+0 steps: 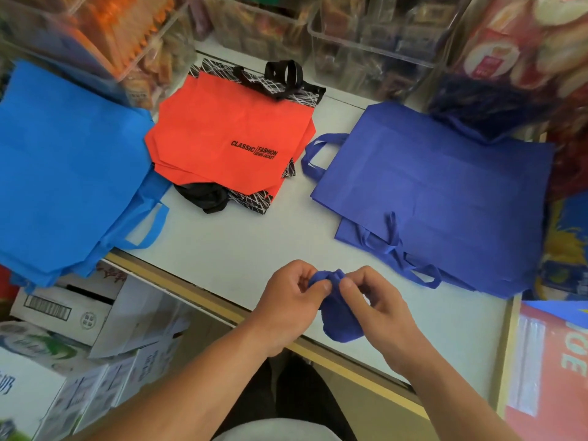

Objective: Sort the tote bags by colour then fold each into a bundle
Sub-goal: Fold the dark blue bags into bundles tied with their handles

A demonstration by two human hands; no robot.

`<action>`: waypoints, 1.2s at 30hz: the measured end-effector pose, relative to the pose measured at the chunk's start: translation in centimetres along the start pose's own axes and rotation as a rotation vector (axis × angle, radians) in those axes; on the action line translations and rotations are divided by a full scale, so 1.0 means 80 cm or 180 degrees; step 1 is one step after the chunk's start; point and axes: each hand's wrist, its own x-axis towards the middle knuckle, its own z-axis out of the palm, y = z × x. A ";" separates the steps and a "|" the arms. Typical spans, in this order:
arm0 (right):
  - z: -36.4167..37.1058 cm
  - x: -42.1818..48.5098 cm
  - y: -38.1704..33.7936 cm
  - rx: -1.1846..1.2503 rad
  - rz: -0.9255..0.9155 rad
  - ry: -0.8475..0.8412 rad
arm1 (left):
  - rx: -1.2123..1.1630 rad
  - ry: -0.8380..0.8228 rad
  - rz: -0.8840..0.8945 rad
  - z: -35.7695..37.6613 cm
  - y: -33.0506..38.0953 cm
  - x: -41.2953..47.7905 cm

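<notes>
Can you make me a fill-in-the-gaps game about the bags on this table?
The left hand and right hand pinch a small bundle coloured dark ____.
The orange-red tote bags lie between the light blue pile and the dark blue pile, which makes ____ piles.
The first black word printed on the top orange-red bag is ____.
Missing words: blue; three; CLASSIC.

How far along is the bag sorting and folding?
Sorting looks done: the light blue pile, orange pile and dark blue pile lie apart. The left hand and right hand pinch one dark blue bundle. The flat piles are not yet folded.
</notes>
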 end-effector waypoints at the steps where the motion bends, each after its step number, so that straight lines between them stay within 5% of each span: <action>1: 0.001 0.001 0.001 0.0119 0.0081 -0.0023 | 0.0029 0.0044 0.0040 0.001 -0.002 0.000; 11: -0.010 0.014 0.003 0.2211 0.1192 -0.0527 | -0.0365 0.0060 0.0251 0.001 0.005 0.002; 17: -0.012 0.026 0.018 0.2336 0.1166 -0.0450 | -0.0283 -0.0669 0.0270 -0.020 0.006 0.011; 27: -0.017 0.061 0.038 0.2244 0.1153 -0.0683 | -0.0005 -0.0340 0.0223 -0.014 -0.003 0.051; 36: -0.026 0.070 0.026 0.2072 0.1083 -0.0641 | -0.0430 -0.0676 0.0144 -0.021 0.010 0.057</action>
